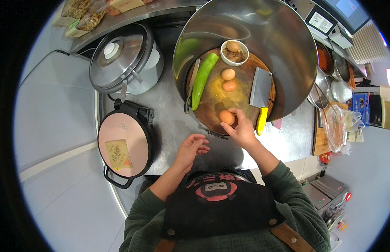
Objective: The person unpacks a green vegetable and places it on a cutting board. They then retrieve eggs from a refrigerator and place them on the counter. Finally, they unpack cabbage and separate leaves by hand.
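My right hand (pixel 242 129) has its thumb and fingers around a brown egg (pixel 226 117) near the front edge of a round wooden chopping board (pixel 210 118). Empty and loosely curled, my left hand (pixel 192 149) is above the steel worktop, left of that egg. Two more eggs (pixel 228 74) lie on the board beside a yellowish wet patch. Behind them is a white bowl (pixel 234 61) of brown food with an egg on top. A long green pepper (pixel 203 82) and a narrow knife (pixel 194 80) lie at the left, a yellow-handled cleaver (pixel 261 88) at the right.
A tall curved steel wall (pixel 289 63) surrounds the board's back and sides. On the left stand a lidded steel pot (pixel 119 60) and a black electric griddle (pixel 125 141) with a paper packet on its pink surface. Metal bowls and plastic bags stand at the right beside a wooden board (pixel 320 135).
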A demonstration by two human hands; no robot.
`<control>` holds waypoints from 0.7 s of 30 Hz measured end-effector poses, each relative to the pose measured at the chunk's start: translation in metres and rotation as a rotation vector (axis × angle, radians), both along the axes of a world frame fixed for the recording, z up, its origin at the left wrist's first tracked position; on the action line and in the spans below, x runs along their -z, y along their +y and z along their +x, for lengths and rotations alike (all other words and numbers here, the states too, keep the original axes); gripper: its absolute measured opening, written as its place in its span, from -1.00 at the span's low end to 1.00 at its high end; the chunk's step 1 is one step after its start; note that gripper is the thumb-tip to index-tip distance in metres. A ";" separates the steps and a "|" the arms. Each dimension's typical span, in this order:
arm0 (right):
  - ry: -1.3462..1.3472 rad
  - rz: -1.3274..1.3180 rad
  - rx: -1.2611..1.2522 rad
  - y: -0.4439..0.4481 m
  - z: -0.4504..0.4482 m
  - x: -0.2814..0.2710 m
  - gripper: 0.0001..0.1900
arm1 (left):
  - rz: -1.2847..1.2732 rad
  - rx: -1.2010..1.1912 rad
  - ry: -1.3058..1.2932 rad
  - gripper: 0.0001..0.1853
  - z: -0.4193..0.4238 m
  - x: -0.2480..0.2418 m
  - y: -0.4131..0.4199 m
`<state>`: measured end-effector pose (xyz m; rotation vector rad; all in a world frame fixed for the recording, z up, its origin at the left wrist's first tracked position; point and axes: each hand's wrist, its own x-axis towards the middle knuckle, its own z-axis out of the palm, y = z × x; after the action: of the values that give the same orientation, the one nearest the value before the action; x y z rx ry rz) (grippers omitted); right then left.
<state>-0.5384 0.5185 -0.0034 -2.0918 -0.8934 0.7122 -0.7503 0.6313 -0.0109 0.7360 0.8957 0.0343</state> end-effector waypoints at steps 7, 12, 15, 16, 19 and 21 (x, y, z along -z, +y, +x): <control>-0.238 -0.060 -0.154 -0.002 0.008 0.000 -0.47 | 0.034 -0.023 -0.006 -0.79 -0.010 -0.002 0.008; 0.086 0.107 -0.045 0.001 0.009 0.010 -0.49 | 0.018 -0.021 -0.010 -0.80 -0.012 -0.004 0.006; 0.940 0.379 0.155 0.002 0.016 0.006 -0.56 | 0.031 -0.043 -0.023 -0.80 -0.014 -0.007 0.007; 1.255 0.429 0.285 0.002 0.019 0.002 -0.58 | 0.042 -0.059 -0.018 -0.80 -0.015 -0.007 0.008; 1.477 0.532 0.253 0.002 0.022 -0.008 -0.64 | 0.037 -0.051 -0.027 -0.80 -0.015 -0.007 0.010; 1.422 0.508 0.289 0.005 0.019 -0.013 -0.62 | 0.036 -0.052 -0.036 -0.80 -0.015 -0.007 0.011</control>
<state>-0.5189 0.5233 0.0093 -0.8159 0.0671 1.3199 -0.7656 0.6423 -0.0039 0.7437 0.8815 0.1100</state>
